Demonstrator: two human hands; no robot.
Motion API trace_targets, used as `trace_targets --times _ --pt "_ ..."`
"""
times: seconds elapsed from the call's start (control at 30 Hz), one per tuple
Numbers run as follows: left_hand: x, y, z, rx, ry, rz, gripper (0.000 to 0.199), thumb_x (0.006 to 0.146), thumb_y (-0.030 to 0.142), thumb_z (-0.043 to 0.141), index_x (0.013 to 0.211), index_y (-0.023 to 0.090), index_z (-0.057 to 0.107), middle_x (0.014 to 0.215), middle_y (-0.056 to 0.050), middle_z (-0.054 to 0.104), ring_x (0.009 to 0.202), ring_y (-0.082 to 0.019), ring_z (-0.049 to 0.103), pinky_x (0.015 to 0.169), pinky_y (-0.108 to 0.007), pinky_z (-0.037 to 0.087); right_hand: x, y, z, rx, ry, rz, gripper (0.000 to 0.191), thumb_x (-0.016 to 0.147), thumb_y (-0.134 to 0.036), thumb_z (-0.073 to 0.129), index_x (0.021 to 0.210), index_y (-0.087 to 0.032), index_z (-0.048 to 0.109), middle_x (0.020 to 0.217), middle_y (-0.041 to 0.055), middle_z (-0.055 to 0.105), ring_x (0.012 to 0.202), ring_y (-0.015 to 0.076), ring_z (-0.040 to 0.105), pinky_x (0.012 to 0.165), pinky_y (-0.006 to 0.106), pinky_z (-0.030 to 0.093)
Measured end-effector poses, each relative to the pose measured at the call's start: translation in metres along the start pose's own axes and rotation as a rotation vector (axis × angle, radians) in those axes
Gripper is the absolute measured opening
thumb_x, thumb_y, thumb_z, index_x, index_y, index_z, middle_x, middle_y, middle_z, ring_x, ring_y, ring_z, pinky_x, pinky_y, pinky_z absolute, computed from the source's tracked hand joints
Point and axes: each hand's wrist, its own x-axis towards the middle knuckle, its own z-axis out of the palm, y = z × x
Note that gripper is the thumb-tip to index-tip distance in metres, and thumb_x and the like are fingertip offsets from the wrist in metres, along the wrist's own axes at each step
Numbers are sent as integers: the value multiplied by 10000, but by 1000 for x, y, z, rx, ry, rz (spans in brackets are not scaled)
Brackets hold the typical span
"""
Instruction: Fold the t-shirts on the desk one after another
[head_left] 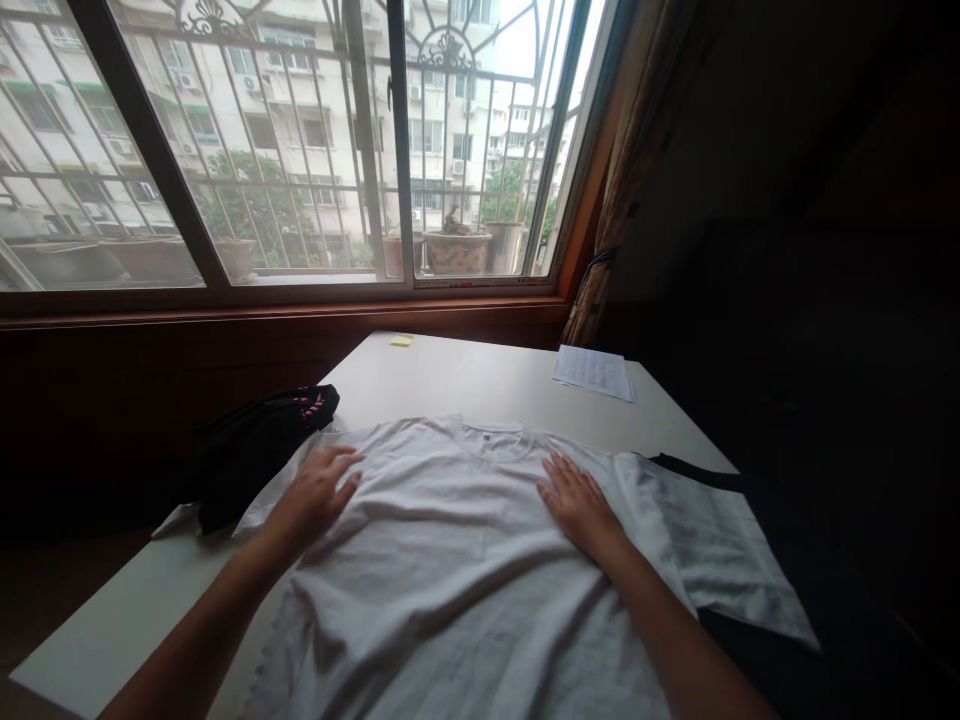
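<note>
A white T-shirt lies spread over the table, its collar pointing toward the window and wrinkles running across its body. My left hand is at the shirt's left shoulder area, fingers apart and holding nothing. On the right side of the chest, below the collar, my right hand lies flat with its fingers stretched out. The right sleeve reaches past the table's edge on that side. Toward the bottom of the view the shirt's lower part runs out of sight.
Dark folded cloth with pink marks lies at the left edge of the white table. Printed papers and a yellow sticky note are at the far end. Beyond stands a barred window with a curtain beside it.
</note>
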Motion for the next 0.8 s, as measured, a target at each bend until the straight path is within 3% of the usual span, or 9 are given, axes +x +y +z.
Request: trace_targets --times 0.07,0.13,0.2,0.27,0.6,0.8 --pt "24 19 30 -23 -186 48 471 1029 438 379 1363 193 604 1446 -125 567 1357 -283 498 1145 -455 403 0 -2 -3 -2 -27 8 637 1038 -478 239 1569 -151 368 1657 88 281 1531 276 229 1238 486 197" --pt "43 34 60 8 -362 8 538 1036 475 356 1458 186 521 1564 -131 459 1460 -317 383 1184 -506 337 1 -4 -6 0 -65 19 639 1040 -477 229 1582 -156 338 1669 69 245 1539 265 205 1243 483 183" --pt "57 42 83 68 -427 -41 592 1034 516 340 1529 203 427 1640 -117 334 1514 -356 268 1196 -604 255 2 -5 -10 10 -105 34 639 1042 -481 223 1593 -170 310 1678 52 218 1545 253 186 1247 478 170" --pt "66 43 97 117 -414 -66 621 1033 540 316 1567 225 355 1674 -91 246 1540 -360 186 1200 -650 181 4 -4 -13 26 -140 46 641 1041 -490 222 1602 -186 286 1684 40 197 1549 245 166 1250 476 157" --pt "76 10 102 159 -370 -109 626 1033 551 270 1591 267 299 1686 -56 200 1558 -296 141 1218 -595 145 20 -6 -23 103 -234 32 673 1039 -549 202 1612 -200 249 1698 32 137 1562 224 92 1257 465 97" --pt "73 -4 102 177 -353 -130 613 1035 525 272 1588 262 306 1689 -66 186 1562 -276 129 1221 -590 131 24 11 -25 107 -247 77 684 1040 -561 198 1614 -192 239 1699 35 130 1562 215 85 1260 452 87"
